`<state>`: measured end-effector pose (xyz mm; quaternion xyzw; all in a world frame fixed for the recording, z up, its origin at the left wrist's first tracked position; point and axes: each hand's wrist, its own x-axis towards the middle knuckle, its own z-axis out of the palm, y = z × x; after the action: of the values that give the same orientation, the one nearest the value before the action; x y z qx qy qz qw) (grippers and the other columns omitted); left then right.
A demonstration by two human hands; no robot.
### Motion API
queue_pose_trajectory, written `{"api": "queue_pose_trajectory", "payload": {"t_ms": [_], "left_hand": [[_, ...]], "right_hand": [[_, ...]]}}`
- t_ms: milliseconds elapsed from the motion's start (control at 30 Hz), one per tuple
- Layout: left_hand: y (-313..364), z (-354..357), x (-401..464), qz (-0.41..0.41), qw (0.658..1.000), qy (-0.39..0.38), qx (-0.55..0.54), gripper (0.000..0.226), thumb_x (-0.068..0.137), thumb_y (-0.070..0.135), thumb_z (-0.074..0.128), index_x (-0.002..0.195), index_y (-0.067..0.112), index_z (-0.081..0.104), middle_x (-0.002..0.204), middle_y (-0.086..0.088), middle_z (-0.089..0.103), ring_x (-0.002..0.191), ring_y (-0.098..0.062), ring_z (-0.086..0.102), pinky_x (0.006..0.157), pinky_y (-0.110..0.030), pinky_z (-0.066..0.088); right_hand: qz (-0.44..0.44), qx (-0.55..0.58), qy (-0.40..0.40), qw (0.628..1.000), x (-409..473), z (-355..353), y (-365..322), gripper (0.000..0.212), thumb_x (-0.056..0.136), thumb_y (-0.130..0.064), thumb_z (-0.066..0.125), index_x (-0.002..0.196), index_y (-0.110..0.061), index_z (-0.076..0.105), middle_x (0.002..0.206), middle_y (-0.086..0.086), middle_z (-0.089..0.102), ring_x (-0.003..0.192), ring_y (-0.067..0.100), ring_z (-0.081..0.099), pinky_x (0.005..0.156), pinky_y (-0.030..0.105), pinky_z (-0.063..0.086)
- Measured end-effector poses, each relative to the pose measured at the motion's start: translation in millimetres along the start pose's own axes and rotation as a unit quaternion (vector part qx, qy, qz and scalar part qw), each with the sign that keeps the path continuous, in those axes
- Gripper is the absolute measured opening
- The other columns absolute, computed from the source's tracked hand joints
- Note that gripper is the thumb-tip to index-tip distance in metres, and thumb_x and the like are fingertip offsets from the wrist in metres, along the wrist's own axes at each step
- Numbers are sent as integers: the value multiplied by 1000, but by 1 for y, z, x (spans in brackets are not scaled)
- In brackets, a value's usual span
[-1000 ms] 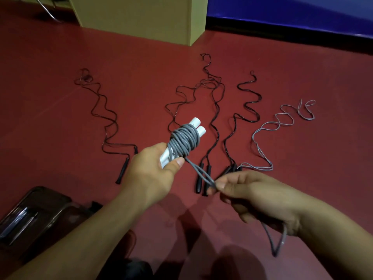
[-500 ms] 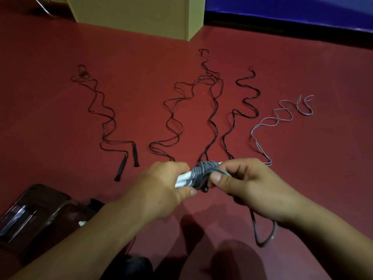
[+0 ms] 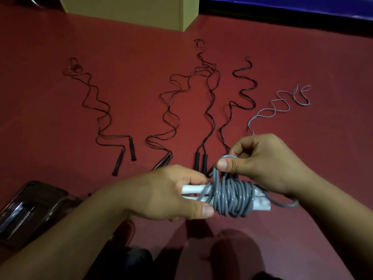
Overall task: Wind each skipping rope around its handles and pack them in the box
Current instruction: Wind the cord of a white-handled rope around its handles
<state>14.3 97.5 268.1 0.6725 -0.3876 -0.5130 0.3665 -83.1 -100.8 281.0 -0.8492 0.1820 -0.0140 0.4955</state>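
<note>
My left hand (image 3: 167, 193) grips two white handles (image 3: 192, 188) held level, with a grey skipping rope (image 3: 232, 197) wound thickly round their middle. My right hand (image 3: 262, 164) pinches a loop of that grey rope just above the bundle, and a short grey tail curls out at the right under my wrist. Several black skipping ropes (image 3: 171, 118) lie stretched out on the red floor beyond my hands. Another grey rope (image 3: 280, 104) lies at the right, its handles hidden behind my right hand. The cardboard box (image 3: 141, 11) stands at the top of the view.
A dark transparent case (image 3: 30, 209) lies on the floor at the lower left. A blue wall with a black base (image 3: 292, 15) runs along the top right. Red floor spreads on both sides.
The bundle has turned from upright to level and dropped lower. My right hand has moved in from holding the long loose end to pinching a loop above the wraps; most of the slack is now wound.
</note>
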Motion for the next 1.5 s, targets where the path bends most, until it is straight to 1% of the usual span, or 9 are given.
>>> {"api": "queue_pose_trajectory", "payload": {"t_ms": [100, 233, 400, 533, 733, 967, 1233, 1333, 1500], "left_hand": [[3, -3, -5, 24, 999, -27, -38, 15, 84, 22, 73, 80, 15, 59, 59, 1, 49, 50, -11, 43, 49, -23, 38], [7, -4, -9, 75, 988, -63, -121, 11, 88, 11, 65, 86, 5, 57, 63, -3, 46, 51, -12, 40, 50, -21, 37], [11, -7, -10, 102, 967, -5, -234, 40, 90, 16, 62, 111, -14, 48, 68, 4, 47, 53, -5, 36, 47, -14, 34], [15, -6, -6, 68, 968, 90, -226, 22, 93, 22, 60, 100, 1, 61, 64, 2, 47, 45, -1, 34, 43, -13, 29], [12, -1, 2, 46, 950, 187, -245, 26, 91, 26, 57, 99, 2, 57, 65, 0, 47, 43, -6, 29, 41, -14, 28], [14, -5, 6, 5, 933, 220, -285, 10, 84, 14, 55, 87, 5, 57, 62, -6, 51, 39, -12, 33, 39, -21, 25], [2, 5, 12, 9, 963, 254, -91, 17, 93, 23, 59, 83, 11, 54, 64, -8, 59, 47, -12, 45, 51, -22, 36], [-6, 8, 17, -14, 951, 306, -44, 9, 94, 17, 61, 88, 13, 55, 57, 4, 61, 45, -10, 49, 50, -21, 38], [-14, 7, 20, -40, 921, 383, 60, 12, 89, 25, 66, 91, 19, 56, 75, -2, 66, 52, -14, 60, 51, -23, 45]], "right_hand": [[40, 121, -54, 990, 1, -3, 1, 46, 55, -36, 81, 72, 3, 63, 49, 3, 51, 43, 11, 38, 43, 22, 32], [89, 257, -166, 948, 4, -11, 4, 24, 55, -17, 88, 69, -10, 70, 64, 9, 65, 50, 16, 57, 48, 21, 46], [101, 329, -174, 923, 2, -9, 1, 20, 57, -15, 78, 77, -13, 76, 67, 9, 60, 49, 12, 48, 48, 24, 36], [91, 258, -108, 956, 1, 7, 1, 17, 90, 6, 49, 84, 4, 65, 67, 11, 56, 52, 14, 41, 48, 27, 29], [32, 116, -108, 987, -13, 35, -3, 26, 99, -18, 52, 75, -10, 59, 59, 3, 60, 48, 16, 55, 48, 27, 43], [-17, 28, -100, 994, -16, 37, -2, 18, 98, -14, 53, 87, -27, 60, 59, -7, 58, 53, 11, 57, 53, 23, 47], [23, 7, -136, 990, -17, 34, 0, 11, 90, -8, 59, 91, -17, 66, 70, 4, 70, 63, 19, 69, 57, 26, 52], [31, -18, -155, 987, -18, 32, 0, 14, 84, -8, 58, 89, -19, 65, 68, 2, 67, 62, 21, 63, 63, 38, 52], [42, -68, -163, 983, -18, 30, -1, 6, 78, -13, 58, 78, -13, 64, 71, 8, 71, 70, 30, 67, 68, 43, 54]]}}
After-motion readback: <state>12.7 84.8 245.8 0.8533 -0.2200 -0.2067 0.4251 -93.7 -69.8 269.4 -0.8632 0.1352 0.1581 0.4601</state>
